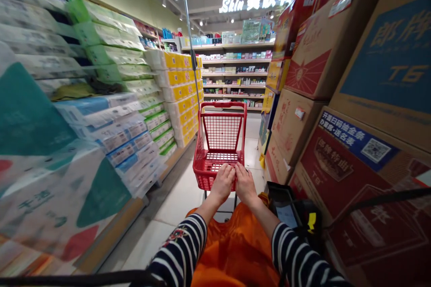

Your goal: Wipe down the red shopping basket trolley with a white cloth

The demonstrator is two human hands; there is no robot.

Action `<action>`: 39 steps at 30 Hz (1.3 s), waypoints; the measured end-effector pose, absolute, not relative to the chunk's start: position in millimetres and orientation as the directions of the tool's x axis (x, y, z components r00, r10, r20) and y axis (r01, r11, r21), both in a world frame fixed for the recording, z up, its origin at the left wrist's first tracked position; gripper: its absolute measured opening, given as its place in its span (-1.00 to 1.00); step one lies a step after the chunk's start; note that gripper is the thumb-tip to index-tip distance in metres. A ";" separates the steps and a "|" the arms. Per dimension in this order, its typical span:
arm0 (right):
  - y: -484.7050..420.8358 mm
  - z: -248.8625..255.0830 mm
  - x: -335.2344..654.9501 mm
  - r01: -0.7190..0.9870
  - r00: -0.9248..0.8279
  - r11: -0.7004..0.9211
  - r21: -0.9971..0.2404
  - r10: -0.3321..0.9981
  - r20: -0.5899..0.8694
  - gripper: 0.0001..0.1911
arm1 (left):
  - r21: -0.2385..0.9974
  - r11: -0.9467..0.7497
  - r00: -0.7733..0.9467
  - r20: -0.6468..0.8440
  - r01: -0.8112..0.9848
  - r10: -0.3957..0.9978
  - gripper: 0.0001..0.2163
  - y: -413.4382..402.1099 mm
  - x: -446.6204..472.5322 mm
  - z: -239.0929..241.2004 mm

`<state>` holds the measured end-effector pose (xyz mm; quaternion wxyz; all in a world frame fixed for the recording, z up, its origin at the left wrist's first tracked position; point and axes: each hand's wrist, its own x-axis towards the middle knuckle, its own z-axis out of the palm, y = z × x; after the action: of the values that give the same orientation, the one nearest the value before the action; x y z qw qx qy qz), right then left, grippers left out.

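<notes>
In front of me stands a red plastic shopping cart (222,132) with a grid basket and dark legs. My left hand (222,183) is at the middle of its near edge, fingers curled over it. Close beside it, almost touching, my right hand (245,184) has its fingers bent over the same edge. The backs of both hands face me and hide the part of the cart under them. The basket floor (222,157) shows through behind the fingers, with no goods visible on it. Both forearms come out of striped sleeves above orange cloth.
Stacked tissue packs (124,125) and yellow-and-white packs (178,80) line the left. Tall cardboard boxes (305,58) crowd the right. A black bag or case (286,206) is at my right. Pale floor tiles (175,197) run ahead toward product shelves (234,74). A thin pole (188,13) rises ahead.
</notes>
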<state>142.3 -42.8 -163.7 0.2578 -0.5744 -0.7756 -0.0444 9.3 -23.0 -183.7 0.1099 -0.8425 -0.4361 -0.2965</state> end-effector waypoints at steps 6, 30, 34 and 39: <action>-42.0 -163.5 150.5 0.933 -0.166 0.273 -0.236 0.905 0.391 -0.34 | 0.021 -0.558 0.433 0.606 0.830 0.667 -0.68 -25.9 -44.9 -180.0; -51.2 -148.5 140.6 0.901 -0.260 0.343 -0.265 0.917 0.304 -0.43 | 0.085 -0.531 0.381 0.602 0.843 0.702 -0.65 -21.0 -112.6 -181.8; -55.0 -147.7 128.7 0.917 -0.198 0.288 -0.275 0.930 0.311 -0.40 | 0.082 -0.533 0.371 0.629 0.842 0.683 -0.67 -21.6 -102.1 -182.5; -59.6 -149.0 119.0 0.914 -0.232 0.325 -0.244 0.910 0.344 -0.44 | 0.023 -0.629 0.482 0.622 0.777 0.618 -0.69 -25.4 -43.9 -180.9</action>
<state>119.0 -59.6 -149.0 0.2159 -0.5809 -0.7848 -0.0045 -43.9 -25.4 -180.9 0.1320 -0.8505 -0.4099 -0.3019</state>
